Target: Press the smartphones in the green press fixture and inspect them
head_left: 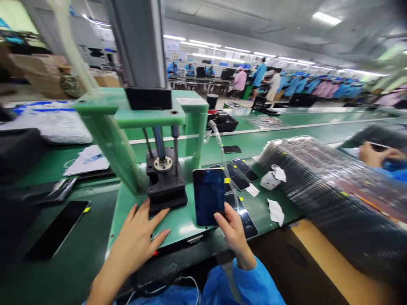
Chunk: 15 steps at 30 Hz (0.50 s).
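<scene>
Your right hand (233, 228), just below and right of the middle of the frame, is clamped on a phone (208, 197), thumb over the lower right corner of its dark face and fingers behind. The phone stands nearly upright at the centre of the frame, in front of the right part of the green press (129, 120). Your left hand (136, 235), at lower centre-left, has its fingers spread apart and grips nothing; its fingertips are at the front foot of the press's black block (167, 182), though you cannot tell whether all of them touch it.

Behind your right hand, several dark phones (244, 169) with yellow tabs lie on the green bench (84, 250), a clear tube (219, 140) hanging over them. Right of those are a small white box (269, 181) and a crumpled tissue (275, 212). A long stack of clear trays (318, 169) fills the right side. At the right edge, a co-worker's hands (375, 154) hold a dark object. In the lower left lies another phone with a yellow tab (87, 209). People in blue and pink show small at the upper right.
</scene>
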Available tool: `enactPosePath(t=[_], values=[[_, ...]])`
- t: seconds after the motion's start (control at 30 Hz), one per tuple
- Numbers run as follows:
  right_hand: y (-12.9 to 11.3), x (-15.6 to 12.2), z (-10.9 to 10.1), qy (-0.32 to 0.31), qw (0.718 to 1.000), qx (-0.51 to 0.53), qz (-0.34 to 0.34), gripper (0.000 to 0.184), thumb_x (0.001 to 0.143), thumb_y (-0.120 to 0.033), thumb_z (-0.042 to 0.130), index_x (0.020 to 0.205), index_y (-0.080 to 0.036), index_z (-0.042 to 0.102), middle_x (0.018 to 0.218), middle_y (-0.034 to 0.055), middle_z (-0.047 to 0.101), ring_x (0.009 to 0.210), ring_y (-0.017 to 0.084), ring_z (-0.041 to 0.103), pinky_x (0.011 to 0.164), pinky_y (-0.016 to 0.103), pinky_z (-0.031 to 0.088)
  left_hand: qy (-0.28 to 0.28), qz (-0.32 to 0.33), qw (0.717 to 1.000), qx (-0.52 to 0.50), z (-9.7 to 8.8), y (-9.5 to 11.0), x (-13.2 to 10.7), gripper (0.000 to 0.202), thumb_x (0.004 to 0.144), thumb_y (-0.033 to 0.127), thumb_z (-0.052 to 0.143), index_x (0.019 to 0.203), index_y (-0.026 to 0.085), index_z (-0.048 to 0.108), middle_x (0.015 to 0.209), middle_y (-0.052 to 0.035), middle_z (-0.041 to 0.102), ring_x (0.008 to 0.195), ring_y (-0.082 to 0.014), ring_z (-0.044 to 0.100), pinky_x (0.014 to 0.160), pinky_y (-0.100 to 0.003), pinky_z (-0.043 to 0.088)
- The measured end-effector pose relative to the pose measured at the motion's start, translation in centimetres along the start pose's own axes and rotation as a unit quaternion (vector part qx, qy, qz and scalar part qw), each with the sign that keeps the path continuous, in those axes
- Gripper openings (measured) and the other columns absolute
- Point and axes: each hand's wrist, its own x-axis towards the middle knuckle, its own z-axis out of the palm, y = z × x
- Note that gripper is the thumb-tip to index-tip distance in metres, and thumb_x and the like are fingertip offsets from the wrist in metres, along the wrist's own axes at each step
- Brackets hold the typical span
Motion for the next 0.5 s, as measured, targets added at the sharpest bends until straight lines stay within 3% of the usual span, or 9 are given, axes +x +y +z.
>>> enactPosePath(t=[0.13, 0.27, 0.37, 0.5], values=[[0.2, -0.2, -0.3, 0.029, 0.999, -0.043, -0.019, 0.019, 0.098, -0.037, 0.066, 0.11, -0.023, 0.069, 0.092, 0.0029, 0.067, 0.079, 0.019, 0.062, 0.071, 0.023, 0.05, -0.063, -0.043, 0.996, -0.039, -1.5, 1.0, 0.2, 0.049, 0.094, 0.05, 0.056, 0.138, 0.028, 0.058, 0.142, -0.0189, 0.05, 0.136, -0.0368, 0.044, 0.107, -0.06, 0.042], [0.5, -0.3, -0.3, 0.078, 0.995, -0.057, 0.004, 0.029, 0.09, -0.04, 0.075, 0.111, -0.021, 0.072, 0.101, 0.0078, 0.07, 0.088, 0.024, 0.066, 0.079, 0.03, 0.053, -0.109, -0.071, 0.988, -0.083, -2.4, 1.3, 0.5, 0.053, 0.093, 0.054, 0.056, 0.14, 0.03, 0.054, 0.147, -0.0187, 0.044, 0.143, -0.0356, 0.036, 0.112, -0.062, 0.036], [0.7, -0.4, -0.4, 0.114, 0.992, -0.057, 0.02, 0.032, 0.082, -0.043, 0.081, 0.104, -0.021, 0.074, 0.093, 0.0095, 0.069, 0.081, 0.027, 0.065, 0.073, 0.036, 0.053, -0.117, -0.077, 0.986, -0.092, -2.6, 1.3, 0.6, 0.054, 0.094, 0.055, 0.054, 0.141, 0.029, 0.053, 0.148, -0.0186, 0.043, 0.144, -0.0359, 0.034, 0.113, -0.063, 0.034], [1.0, -0.6, -0.6, 0.117, 0.99, -0.076, 0.01, 0.03, 0.078, -0.042, 0.083, 0.099, -0.021, 0.076, 0.082, 0.0094, 0.066, 0.072, 0.027, 0.062, 0.064, 0.038, 0.049, -0.123, -0.071, 0.986, -0.092, -2.5, 1.3, 0.6, 0.056, 0.095, 0.058, 0.051, 0.143, 0.028, 0.052, 0.147, -0.0187, 0.043, 0.144, -0.0364, 0.035, 0.113, -0.063, 0.033]])
